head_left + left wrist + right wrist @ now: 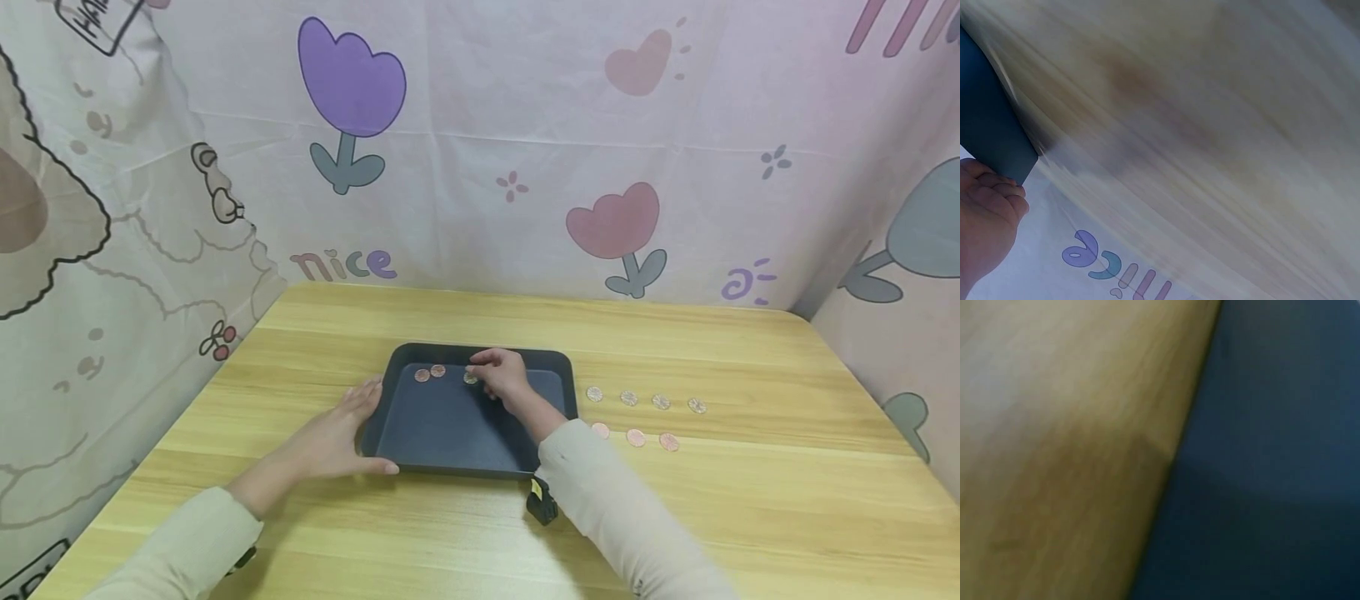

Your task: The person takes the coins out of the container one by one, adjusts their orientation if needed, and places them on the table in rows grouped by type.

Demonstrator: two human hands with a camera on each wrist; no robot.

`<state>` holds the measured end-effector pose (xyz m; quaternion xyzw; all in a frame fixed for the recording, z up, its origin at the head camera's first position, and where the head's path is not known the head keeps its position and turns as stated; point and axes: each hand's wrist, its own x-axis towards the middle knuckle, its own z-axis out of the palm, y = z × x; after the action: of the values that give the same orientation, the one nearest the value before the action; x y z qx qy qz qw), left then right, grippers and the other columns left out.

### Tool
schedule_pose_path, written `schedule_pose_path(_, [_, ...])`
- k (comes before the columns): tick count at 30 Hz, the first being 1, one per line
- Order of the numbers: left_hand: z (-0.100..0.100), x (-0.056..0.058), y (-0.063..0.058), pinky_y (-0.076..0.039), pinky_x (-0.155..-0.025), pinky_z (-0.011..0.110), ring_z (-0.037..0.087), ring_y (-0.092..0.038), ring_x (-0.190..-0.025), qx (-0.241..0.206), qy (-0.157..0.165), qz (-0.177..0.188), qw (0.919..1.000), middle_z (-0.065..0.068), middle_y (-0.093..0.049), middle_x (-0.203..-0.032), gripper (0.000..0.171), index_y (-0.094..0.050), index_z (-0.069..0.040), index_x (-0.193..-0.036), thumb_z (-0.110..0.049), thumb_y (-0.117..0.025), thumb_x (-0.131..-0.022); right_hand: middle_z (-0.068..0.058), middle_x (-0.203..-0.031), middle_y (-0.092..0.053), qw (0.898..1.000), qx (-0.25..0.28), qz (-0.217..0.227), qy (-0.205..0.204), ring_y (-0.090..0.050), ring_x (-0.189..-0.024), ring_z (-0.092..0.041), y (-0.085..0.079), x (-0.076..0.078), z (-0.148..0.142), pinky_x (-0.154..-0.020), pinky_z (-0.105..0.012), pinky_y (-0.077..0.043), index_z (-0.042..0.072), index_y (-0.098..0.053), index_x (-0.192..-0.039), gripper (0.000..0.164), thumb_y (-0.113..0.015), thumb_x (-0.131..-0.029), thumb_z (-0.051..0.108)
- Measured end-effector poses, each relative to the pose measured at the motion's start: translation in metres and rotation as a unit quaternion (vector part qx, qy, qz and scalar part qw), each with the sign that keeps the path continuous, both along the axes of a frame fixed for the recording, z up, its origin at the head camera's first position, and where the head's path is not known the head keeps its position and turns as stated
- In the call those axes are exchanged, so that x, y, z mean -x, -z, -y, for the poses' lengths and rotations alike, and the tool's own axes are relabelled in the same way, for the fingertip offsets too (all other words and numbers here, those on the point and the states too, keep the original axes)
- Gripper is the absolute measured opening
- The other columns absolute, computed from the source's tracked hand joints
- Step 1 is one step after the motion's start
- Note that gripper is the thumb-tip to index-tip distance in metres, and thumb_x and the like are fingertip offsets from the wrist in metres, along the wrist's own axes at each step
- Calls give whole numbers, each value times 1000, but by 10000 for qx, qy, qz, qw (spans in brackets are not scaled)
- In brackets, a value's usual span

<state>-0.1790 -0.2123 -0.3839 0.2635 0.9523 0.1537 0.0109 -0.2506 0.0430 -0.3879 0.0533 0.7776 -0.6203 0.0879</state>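
Note:
A dark baking tray (457, 433) lies on the table. My left hand (341, 433) rests against its left side, the thumb stretched along the front edge; in the left wrist view the fingers of the left hand (988, 206) touch the tray wall (997, 125). Over the tray's far part, my right hand (501, 375) pinches a silvery coin (470, 377) close to the tray floor; whether the coin touches it I cannot tell. Left of that coin, a copper-coloured coin (422, 376) and another copper-coloured coin (438, 371) lie in the tray. The right wrist view is blurred and shows no fingers.
Right of the tray, several silvery coins (629, 398) form a row on the wooden table (750, 500). Nearer me is a row of copper-coloured coins (636, 437), partly beside my right sleeve. A printed cloth (480, 208) hangs behind the table.

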Motion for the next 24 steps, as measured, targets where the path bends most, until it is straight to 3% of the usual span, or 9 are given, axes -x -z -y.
schedule_pose_path(6, [0, 0, -1, -25, -112, 53, 44, -25, -137, 29, 17, -30, 10000, 24, -23, -151, 118, -28, 12, -140, -69, -68, -63, -2, -68, -59, 9997, -85, 170, 145, -39, -44, -9, 5, 4, 2, -39, -20, -34, 1, -66, -105, 22, -66, -84, 7])
schedule_pose_path(15, [-1, 0, -3, -26, -112, 54, 44, -25, -137, 55, -1, 7, 10000, 24, -23, -151, 117, -28, 11, -140, -68, -68, -64, 0, -60, -54, 9991, -419, 116, 21, -38, -41, -9, 13, 9, 2, -38, -20, -33, -1, -67, -101, 22, -69, -82, 8])
schedule_pose_path(24, [0, -1, -2, -25, -112, 54, 44, -24, -137, 78, -6, 72, 9999, 24, -22, -151, 117, -27, 11, -140, -69, -67, -64, 0, -58, -54, 9916, -1284, 11, -171, -40, -40, -9, 17, 12, 4, -39, -21, -35, 1, -67, -98, 19, -69, -83, 11])
